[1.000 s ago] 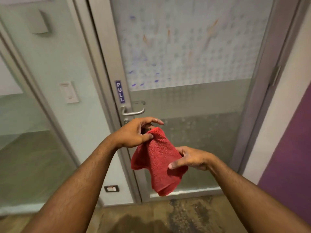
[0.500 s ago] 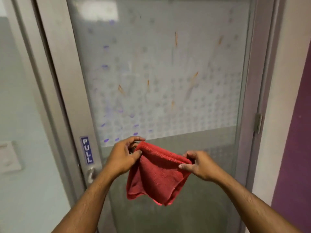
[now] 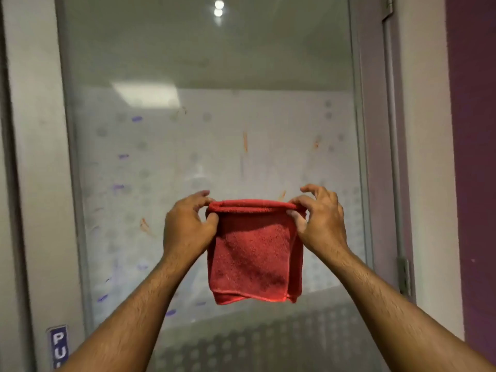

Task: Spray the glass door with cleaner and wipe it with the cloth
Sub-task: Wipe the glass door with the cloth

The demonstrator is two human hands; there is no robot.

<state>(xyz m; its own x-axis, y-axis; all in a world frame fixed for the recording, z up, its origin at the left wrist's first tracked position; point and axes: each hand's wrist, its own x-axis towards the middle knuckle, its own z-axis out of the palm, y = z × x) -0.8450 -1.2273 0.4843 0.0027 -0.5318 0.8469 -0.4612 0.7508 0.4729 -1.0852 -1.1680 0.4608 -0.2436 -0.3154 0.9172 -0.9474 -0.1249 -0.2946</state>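
A folded red cloth [image 3: 255, 251] hangs in front of the glass door [image 3: 209, 130], held by its top fold. My left hand [image 3: 188, 226] pinches the cloth's upper left corner. My right hand [image 3: 319, 218] pinches the upper right corner. The cloth is stretched flat between both hands at about chest height. The door's frosted dotted glass carries purple marks on its left part and orange streaks in its middle and right. No spray bottle is in view.
The door's metal frame [image 3: 43, 183] runs down the left, with a blue PULL sticker [image 3: 59, 345] low on it. A hinge [image 3: 404, 275] sits on the right frame beside a purple wall [image 3: 475, 157].
Both hands have risen with the cloth and spread it flat by its top corners. My view has tilted up, so the door handle and floor have dropped out of sight.
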